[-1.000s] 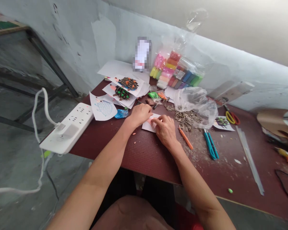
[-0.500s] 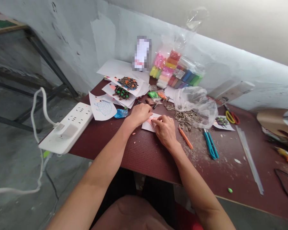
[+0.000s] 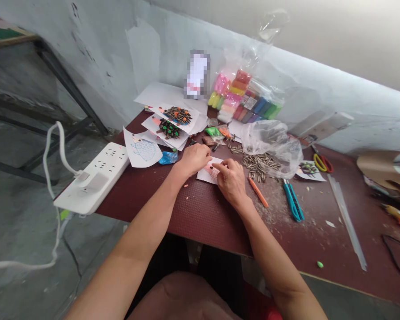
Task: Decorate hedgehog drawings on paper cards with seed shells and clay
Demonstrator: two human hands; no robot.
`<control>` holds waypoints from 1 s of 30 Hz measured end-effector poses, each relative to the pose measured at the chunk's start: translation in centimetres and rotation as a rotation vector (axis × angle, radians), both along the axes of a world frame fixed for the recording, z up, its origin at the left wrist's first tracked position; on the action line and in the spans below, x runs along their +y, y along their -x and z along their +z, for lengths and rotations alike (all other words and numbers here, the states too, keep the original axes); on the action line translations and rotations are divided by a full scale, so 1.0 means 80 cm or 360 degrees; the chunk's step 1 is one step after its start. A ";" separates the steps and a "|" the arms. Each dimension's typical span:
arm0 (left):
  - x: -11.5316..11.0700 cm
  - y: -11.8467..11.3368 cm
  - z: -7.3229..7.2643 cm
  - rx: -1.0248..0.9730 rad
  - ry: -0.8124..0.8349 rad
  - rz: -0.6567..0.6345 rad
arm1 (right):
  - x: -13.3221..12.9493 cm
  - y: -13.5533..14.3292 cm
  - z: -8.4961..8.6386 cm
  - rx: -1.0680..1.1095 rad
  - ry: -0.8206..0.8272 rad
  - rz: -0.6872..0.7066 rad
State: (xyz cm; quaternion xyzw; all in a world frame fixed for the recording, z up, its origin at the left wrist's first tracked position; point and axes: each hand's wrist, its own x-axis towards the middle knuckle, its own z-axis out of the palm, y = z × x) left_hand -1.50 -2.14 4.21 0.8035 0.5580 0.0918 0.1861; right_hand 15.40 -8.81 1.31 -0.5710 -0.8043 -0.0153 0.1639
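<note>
A small white paper card (image 3: 204,176) lies on the table in front of me, bearing a pink shape with a patterned body and a small black dot. At its upper left edge rests my left hand (image 3: 195,158), fingers bent and close together on the card. Over its right side is my right hand (image 3: 232,180), index finger stretched out near the black dot, the other fingers partly curled. The right palm side is hidden, and I see nothing held there. Tiny pink bits lie below the left hand.
Striped sunflower seeds (image 3: 258,165) are heaped beside a clear plastic bag (image 3: 273,144). To the right lie an orange pen-like stick (image 3: 258,193), a teal utility knife (image 3: 292,202) and scissors (image 3: 322,163). Hedgehog pictures (image 3: 169,129), coloured clay packs (image 3: 243,100) and a white power strip (image 3: 96,178) stand around.
My right hand has shifted slightly right and back, its index finger lifting off the pink shape, so the black dot and patterned body show. The left hand stays in place.
</note>
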 end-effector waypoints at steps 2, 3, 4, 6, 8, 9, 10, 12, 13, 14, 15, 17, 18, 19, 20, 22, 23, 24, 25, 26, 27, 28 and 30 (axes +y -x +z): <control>0.000 0.000 0.000 0.0000 0.0002 0.0004 | 0.000 -0.001 0.001 0.0009 0.0005 -0.0020; -0.001 0.000 0.001 0.0000 0.0002 0.0006 | 0.000 -0.001 0.001 0.0006 0.0012 -0.0020; -0.001 0.000 0.001 -0.0001 0.0001 0.0005 | 0.000 -0.001 0.000 -0.0002 0.0019 -0.0014; -0.001 0.000 0.002 -0.0001 -0.0001 0.0004 | 0.000 0.000 -0.002 -0.0017 0.0027 0.0008; -0.002 -0.001 0.002 0.0000 0.0001 0.0003 | 0.000 0.001 -0.004 -0.0019 0.0024 0.0026; -0.002 -0.001 0.002 0.0003 0.0003 0.0005 | 0.000 0.001 -0.004 -0.0013 0.0023 0.0031; -0.002 -0.001 0.003 0.0008 0.0004 0.0006 | 0.000 0.001 -0.004 -0.0003 0.0023 0.0031; -0.002 -0.001 0.002 0.0016 0.0005 0.0003 | 0.001 0.000 -0.003 0.0021 0.0018 0.0008; -0.002 -0.001 0.002 0.0018 0.0004 0.0001 | 0.001 0.000 -0.003 0.0030 0.0014 -0.0008; -0.001 -0.001 0.002 0.0016 0.0003 -0.0001 | 0.001 0.000 -0.002 0.0033 0.0012 -0.0019; -0.001 -0.001 0.001 0.0012 0.0001 -0.0001 | 0.001 0.000 -0.002 0.0029 0.0011 -0.0020; -0.001 -0.001 0.000 0.0005 -0.0003 0.0002 | 0.000 0.002 -0.002 0.0006 0.0015 0.0005; -0.001 -0.001 0.000 0.0002 -0.0007 0.0003 | 0.000 0.002 -0.003 -0.0006 0.0017 0.0022; -0.001 -0.001 0.000 0.0000 -0.0009 0.0003 | 0.000 0.003 -0.003 -0.0016 0.0017 0.0035; -0.001 -0.001 -0.001 -0.0002 -0.0010 0.0001 | 0.000 0.003 -0.003 -0.0022 0.0016 0.0040; -0.001 -0.001 -0.001 -0.0002 -0.0008 -0.0005 | 0.000 0.003 -0.003 -0.0018 0.0010 0.0031; -0.001 0.000 0.000 -0.0001 -0.0006 -0.0007 | 0.000 0.002 -0.003 -0.0011 0.0006 0.0019; -0.001 0.000 0.000 0.0000 -0.0005 -0.0008 | 0.000 0.001 -0.002 -0.0001 0.0001 0.0001; -0.001 0.000 0.000 0.0000 -0.0005 -0.0007 | 0.000 0.000 -0.001 0.0009 -0.0003 -0.0017; -0.001 0.000 0.001 -0.0002 -0.0005 -0.0006 | 0.000 -0.001 -0.001 0.0016 -0.0004 -0.0029; -0.001 0.000 0.001 -0.0003 -0.0004 -0.0006 | 0.000 -0.002 0.000 0.0019 -0.0002 -0.0032; -0.001 0.000 0.001 -0.0004 -0.0001 -0.0005 | 0.000 -0.002 0.000 0.0016 0.0006 -0.0024; -0.001 0.000 0.002 -0.0002 0.0005 -0.0004 | 0.000 -0.001 0.000 -0.0006 0.0030 0.0009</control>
